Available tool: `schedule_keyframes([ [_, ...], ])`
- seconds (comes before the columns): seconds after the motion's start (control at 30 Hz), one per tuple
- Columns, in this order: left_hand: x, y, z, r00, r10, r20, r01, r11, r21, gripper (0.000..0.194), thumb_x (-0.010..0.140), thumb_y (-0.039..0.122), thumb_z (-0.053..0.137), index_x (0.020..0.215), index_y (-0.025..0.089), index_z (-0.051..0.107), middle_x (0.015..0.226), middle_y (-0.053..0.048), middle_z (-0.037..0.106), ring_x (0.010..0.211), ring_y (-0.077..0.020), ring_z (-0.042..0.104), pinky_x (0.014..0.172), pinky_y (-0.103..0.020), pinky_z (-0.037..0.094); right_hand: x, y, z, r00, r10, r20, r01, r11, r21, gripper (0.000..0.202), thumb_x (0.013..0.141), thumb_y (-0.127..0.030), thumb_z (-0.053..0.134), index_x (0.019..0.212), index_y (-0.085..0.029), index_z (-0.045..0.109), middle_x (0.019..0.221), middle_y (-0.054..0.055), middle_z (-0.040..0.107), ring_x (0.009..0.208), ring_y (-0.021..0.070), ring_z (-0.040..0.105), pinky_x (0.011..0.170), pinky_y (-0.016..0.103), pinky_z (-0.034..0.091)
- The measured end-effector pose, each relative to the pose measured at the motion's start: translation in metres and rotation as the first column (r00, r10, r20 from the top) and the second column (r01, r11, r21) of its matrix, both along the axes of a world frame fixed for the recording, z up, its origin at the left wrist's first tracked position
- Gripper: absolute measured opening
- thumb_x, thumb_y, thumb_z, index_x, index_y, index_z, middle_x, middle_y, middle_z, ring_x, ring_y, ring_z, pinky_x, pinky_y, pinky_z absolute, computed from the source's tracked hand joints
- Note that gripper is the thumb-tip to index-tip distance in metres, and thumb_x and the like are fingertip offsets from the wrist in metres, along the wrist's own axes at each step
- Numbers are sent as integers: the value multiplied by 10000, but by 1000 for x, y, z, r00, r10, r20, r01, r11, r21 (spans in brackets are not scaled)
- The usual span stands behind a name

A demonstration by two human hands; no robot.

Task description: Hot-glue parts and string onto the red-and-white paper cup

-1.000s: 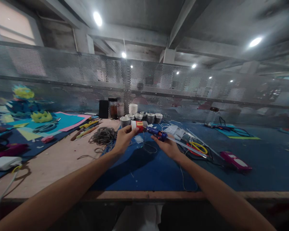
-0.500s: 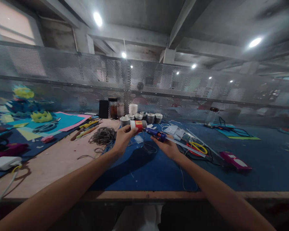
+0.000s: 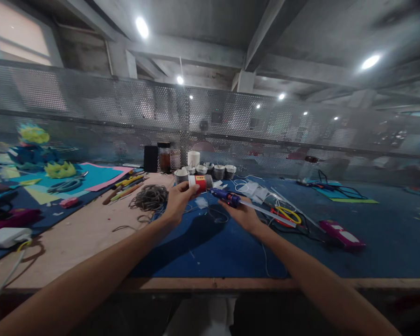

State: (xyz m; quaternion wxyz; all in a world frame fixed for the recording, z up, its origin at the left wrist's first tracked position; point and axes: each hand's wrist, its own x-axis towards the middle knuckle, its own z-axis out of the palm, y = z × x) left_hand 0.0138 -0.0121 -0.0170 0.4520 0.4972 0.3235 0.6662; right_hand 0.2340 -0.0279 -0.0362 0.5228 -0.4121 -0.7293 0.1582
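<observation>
Your left hand (image 3: pixel 178 201) is closed around a cup (image 3: pixel 199 181) with a red band, held on its side above the middle of the surface (image 3: pixel 91 233). Your right hand (image 3: pixel 243 213) grips a blue glue gun (image 3: pixel 226 196), its tip just beside the cup.

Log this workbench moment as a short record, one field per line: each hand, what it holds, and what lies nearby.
left hand: holds a small red and white cup on its side, above the table
right hand: grips a blue glue gun, nozzle pointed at the cup
behind cup: row of grey cups
left of hands: coil of twine
right of hands: yellow cord
surface: blue mat
</observation>
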Motion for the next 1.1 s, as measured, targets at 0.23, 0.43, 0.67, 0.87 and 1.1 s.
schedule_keyframes([
  [0.23, 1, 2, -1, 995, -42, 89, 46, 998, -48, 378, 629, 352, 885, 905, 123, 767, 916, -66, 752, 881, -221, 685, 850, -382, 588, -4, -3, 3, 981, 110, -160, -143, 968, -208, 379, 828, -544, 713, 815, -167, 748, 731, 49, 718, 668, 199, 664, 715, 343, 559],
  [0.43, 4, -2, -3, 984, -124, 126, 134, 988, -78, 329, 625, 331, 890, 848, 135, 747, 895, -63, 757, 843, -205, 697, 853, -392, 596, -11, -10, 6, 877, 301, -374, -430, 839, -333, 468, 776, -544, 773, 1092, -200, 751, 1119, 90, 758, 1057, 256, 702, 980, 427, 533],
  [0.67, 6, -6, -3, 993, -112, 37, 116, 987, -109, 346, 637, 367, 882, 866, 141, 755, 879, -64, 763, 826, -204, 715, 844, -369, 592, -15, -18, 13, 846, 378, -377, -507, 791, -343, 418, 800, -595, 721, 902, -189, 714, 900, 70, 767, 807, 224, 735, 851, 412, 586],
  [0.87, 7, -10, -3, 974, -20, -224, 23, 1000, 10, 325, 673, 408, 842, 825, 131, 769, 763, -55, 745, 720, -206, 674, 714, -312, 536, -9, -16, 23, 880, 318, -353, -410, 883, -229, 296, 830, -472, 722, 956, -205, 700, 822, 26, 729, 532, 118, 593, 585, 275, 530],
  [1.1, 12, -15, -8, 898, 3, -441, 59, 990, 128, 262, 784, 387, 732, 859, 137, 759, 769, -35, 742, 694, -192, 638, 630, -257, 448, -10, -17, 25, 943, 216, -252, -274, 936, -222, 295, 835, -480, 695, 905, -193, 688, 787, 19, 714, 483, 98, 502, 520, 255, 468],
])
